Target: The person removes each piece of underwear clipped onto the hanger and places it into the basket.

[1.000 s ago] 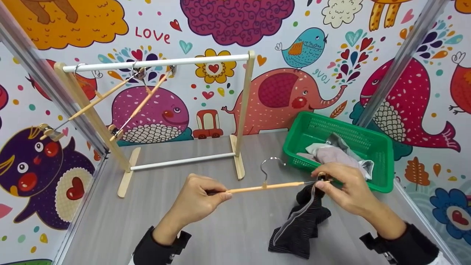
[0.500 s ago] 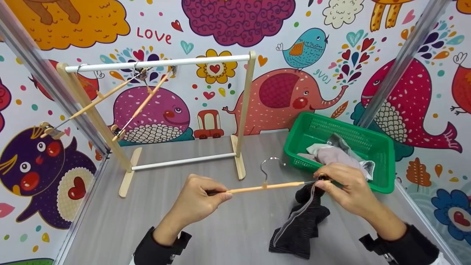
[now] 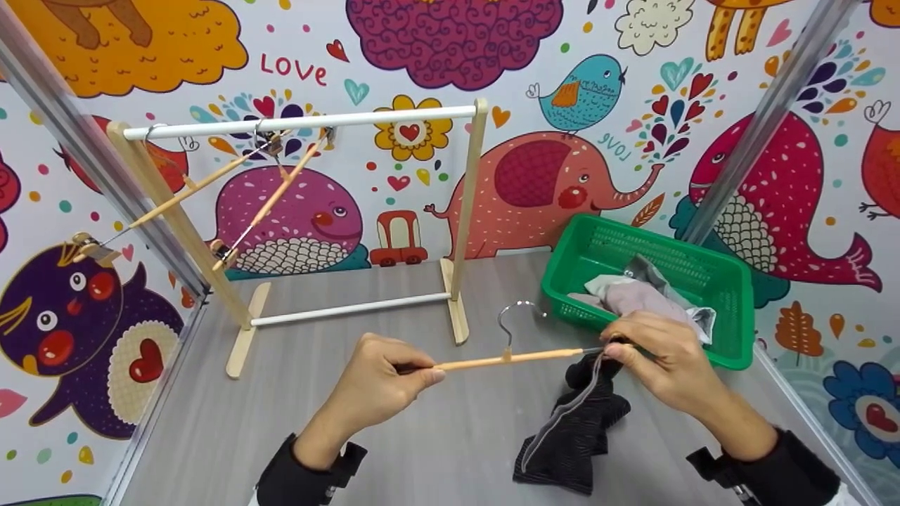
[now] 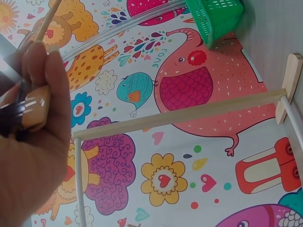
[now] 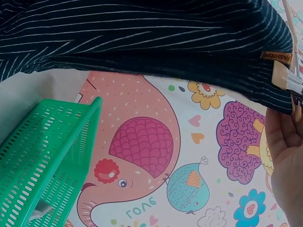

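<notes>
Drying rack [image 3: 309, 211] standing at counter's [image 3: 394, 450] back left; green basket [image 3: 731, 295] at right edge. Mid-counter: hanger [image 3: 513, 358] pinched by left hand [image 3: 380, 386] fingers; right hand [image 3: 661, 358] fingers squeezing clip onto striped cloth [image 3: 573, 429].

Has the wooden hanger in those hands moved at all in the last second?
No. The hanger sits in the same spot beside the green basket, gripped at its ends by the left hand and right hand.

We see a black garment [image 3: 573, 429] with thin pale stripes and an orange-tan hanger [image 3: 510, 360]. The basket [image 3: 731, 281] is bright green; the wall [image 3: 450, 42] shows multicoloured cartoon animals.
</notes>
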The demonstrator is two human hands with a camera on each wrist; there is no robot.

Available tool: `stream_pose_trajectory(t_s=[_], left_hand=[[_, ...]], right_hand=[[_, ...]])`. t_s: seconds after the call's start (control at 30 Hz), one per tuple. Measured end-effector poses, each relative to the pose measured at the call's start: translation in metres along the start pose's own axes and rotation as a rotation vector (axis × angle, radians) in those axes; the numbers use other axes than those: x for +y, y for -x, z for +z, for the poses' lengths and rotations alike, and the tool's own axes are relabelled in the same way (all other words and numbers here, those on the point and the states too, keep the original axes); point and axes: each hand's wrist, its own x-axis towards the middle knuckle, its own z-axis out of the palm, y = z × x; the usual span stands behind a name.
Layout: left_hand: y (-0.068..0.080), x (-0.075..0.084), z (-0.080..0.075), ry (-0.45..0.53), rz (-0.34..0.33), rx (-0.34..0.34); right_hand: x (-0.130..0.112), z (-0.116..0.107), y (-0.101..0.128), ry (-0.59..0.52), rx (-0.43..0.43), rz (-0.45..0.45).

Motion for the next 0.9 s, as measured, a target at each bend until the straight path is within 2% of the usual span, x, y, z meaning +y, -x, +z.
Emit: stream_pose_trajectory(t_s=[0.33, 0.53, 0.7, 0.9], left_hand=[[0.000, 0.000, 0.000, 0.026, 0.002, -0.002], [0.002, 0.001, 0.002, 0.041, 0.011, -0.015], [0.002, 0.001, 0.003, 0.018, 0.041, -0.005], [0.003, 0.003, 0.003, 0.006, 0.068, 0.006]], right_hand=[[0.003, -0.001, 0.001, 0.033, 0.014, -0.013], [0.007, -0.003, 0.009, 0.067, -0.006, 0.076], [0.007, -0.006, 0.013, 0.030, -0.069, 0.183], [0.007, -0.008, 0.016, -0.012, -0.110, 0.227]])
